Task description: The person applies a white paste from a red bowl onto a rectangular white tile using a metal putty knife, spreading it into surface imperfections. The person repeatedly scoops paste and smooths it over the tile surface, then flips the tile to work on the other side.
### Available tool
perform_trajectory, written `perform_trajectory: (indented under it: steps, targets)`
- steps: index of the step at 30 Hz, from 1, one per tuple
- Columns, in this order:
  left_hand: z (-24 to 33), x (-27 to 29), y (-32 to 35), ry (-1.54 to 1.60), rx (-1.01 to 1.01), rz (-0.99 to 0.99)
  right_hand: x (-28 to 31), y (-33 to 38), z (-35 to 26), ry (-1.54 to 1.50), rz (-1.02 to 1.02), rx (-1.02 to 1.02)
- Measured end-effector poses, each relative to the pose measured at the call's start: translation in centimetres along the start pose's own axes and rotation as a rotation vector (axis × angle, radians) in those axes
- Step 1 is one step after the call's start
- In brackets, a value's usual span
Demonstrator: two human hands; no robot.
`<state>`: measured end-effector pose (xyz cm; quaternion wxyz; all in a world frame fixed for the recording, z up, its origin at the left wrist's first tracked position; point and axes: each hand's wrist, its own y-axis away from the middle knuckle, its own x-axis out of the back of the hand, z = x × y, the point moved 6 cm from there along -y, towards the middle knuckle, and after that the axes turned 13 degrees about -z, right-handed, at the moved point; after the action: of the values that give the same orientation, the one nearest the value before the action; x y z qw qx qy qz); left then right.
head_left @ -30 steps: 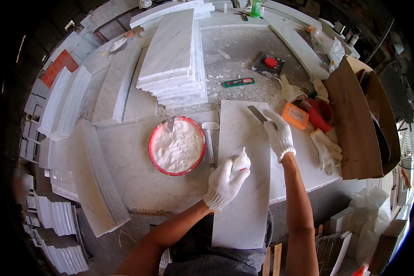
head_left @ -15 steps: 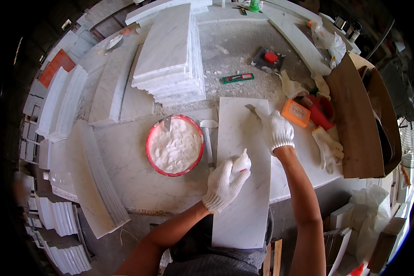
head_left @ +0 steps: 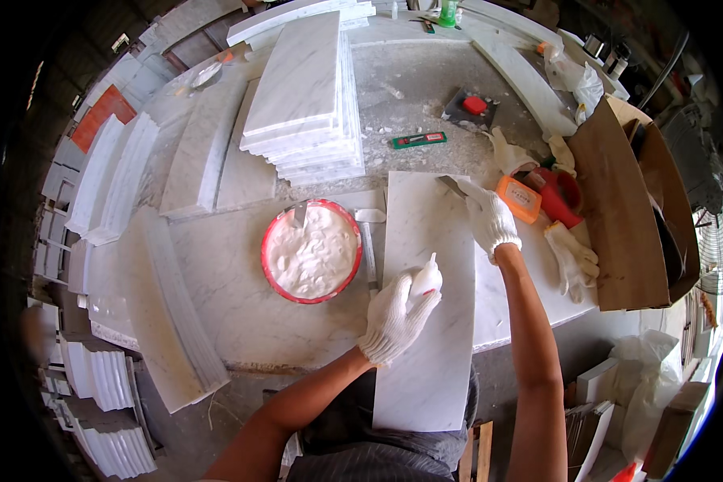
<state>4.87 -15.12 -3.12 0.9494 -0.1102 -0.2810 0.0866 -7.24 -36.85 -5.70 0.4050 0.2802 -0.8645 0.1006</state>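
A long white marble slab (head_left: 422, 361) lies in front of me, its near end jutting past the table's edge toward my body. My left hand (head_left: 395, 320), in a white knit glove, is closed round a small white squeeze bottle (head_left: 427, 281) with a pointed nozzle, held over the slab's left part. At the slab's far right corner, my gloved right hand (head_left: 492, 218) grips a scraper (head_left: 451, 186). Its grey blade points to the far left over the slab; the handle is hidden in the glove. Left of the slab stands a red-rimmed bowl (head_left: 312, 251) of white paste, with a metal blade stuck in it.
Beside the bowl lies another scraper (head_left: 369, 241). Stacked marble slabs (head_left: 297, 80) rise behind it. To the right are an orange box (head_left: 519, 199), a red tape roll (head_left: 561, 198), loose gloves (head_left: 572, 261) and a cardboard box (head_left: 618, 217). A green packet (head_left: 419, 140) lies farther back.
The whole view has shifted slightly. My right hand has turned a little at the far corner, and more of the scraper's blade shows. My left hand keeps its hold on the bottle.
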Motion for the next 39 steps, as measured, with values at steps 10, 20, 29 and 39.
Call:
perform_trajectory:
  steps: [10, 20, 29, 39]
  targets:
    - [-0.5, -0.2, 0.5, -0.044, 0.001, -0.012, -0.5, 2.8, -3.9, 0.248, -0.21, -0.13]
    - [-0.8, -0.1, 0.3, 0.115, 0.075, 0.03, 0.4, 7.1, 1.4, -0.367, 0.035, 0.006]
    - [-1.1, 2.4, -8.4, -0.217, -0.143, 0.179, -0.5, 9.8, 1.6, -0.197, 0.44, 0.022]
    - [-4.7, 1.9, -12.8, -0.597, 0.087, 0.101, -0.2, 10.1, 1.1, -0.239, 0.475, -0.001]
